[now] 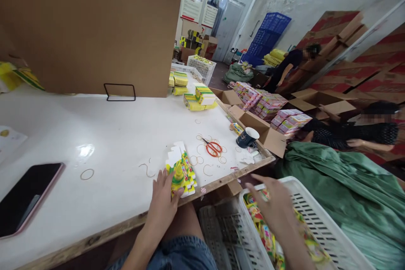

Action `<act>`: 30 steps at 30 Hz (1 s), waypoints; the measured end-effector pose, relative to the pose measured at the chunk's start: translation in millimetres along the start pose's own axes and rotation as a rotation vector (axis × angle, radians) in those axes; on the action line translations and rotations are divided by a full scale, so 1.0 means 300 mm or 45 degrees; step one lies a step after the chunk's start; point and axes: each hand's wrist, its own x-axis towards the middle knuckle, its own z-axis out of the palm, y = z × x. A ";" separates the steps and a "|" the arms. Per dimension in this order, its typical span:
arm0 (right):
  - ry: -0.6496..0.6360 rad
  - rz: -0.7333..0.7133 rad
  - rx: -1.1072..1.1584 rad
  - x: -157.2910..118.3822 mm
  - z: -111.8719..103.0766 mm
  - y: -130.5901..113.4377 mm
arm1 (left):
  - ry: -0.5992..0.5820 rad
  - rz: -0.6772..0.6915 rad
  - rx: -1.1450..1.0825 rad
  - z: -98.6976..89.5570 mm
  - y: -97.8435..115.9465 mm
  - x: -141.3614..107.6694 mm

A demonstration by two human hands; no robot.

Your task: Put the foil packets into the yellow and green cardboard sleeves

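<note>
My left hand (pixel 164 196) rests on the table with its fingers apart, touching the left edge of a stack of flat yellow-green cartons (pixel 182 171). The cartons are fanned out, with white flaps at their far end. Over the white plastic basket (pixel 292 183) at my right hovers my right hand (pixel 274 204), slightly blurred, its fingers spread and nothing seen in them. Yellow and red packets (pixel 264 234) lie inside the basket, partly hidden by this hand and forearm.
On the white table (pixel 104 135) lie a phone (pixel 28 198), red-handled scissors (pixel 213 148), rubber bands and a dark mug (pixel 247 137). Bundled yellow cartons (pixel 199 98) sit farther back. A large cardboard sheet (pixel 95 29) stands behind. Two people work at right near open boxes (pixel 319 101).
</note>
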 end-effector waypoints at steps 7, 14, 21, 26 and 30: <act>-0.458 0.021 0.731 -0.047 0.296 -0.369 | 0.110 -0.241 -0.214 -0.013 -0.030 0.048; -0.363 0.168 0.821 -0.040 0.281 -0.415 | -0.096 -0.120 -0.568 -0.050 0.072 0.011; -0.752 0.380 1.664 -0.061 0.206 -0.434 | -0.463 -0.084 -1.139 -0.102 0.144 -0.026; -0.737 0.431 1.724 -0.086 0.197 -0.441 | -0.615 -0.143 -1.394 -0.080 0.137 -0.048; -0.320 0.129 1.134 -0.096 0.170 -0.424 | -0.598 -0.264 -1.477 -0.077 0.160 -0.054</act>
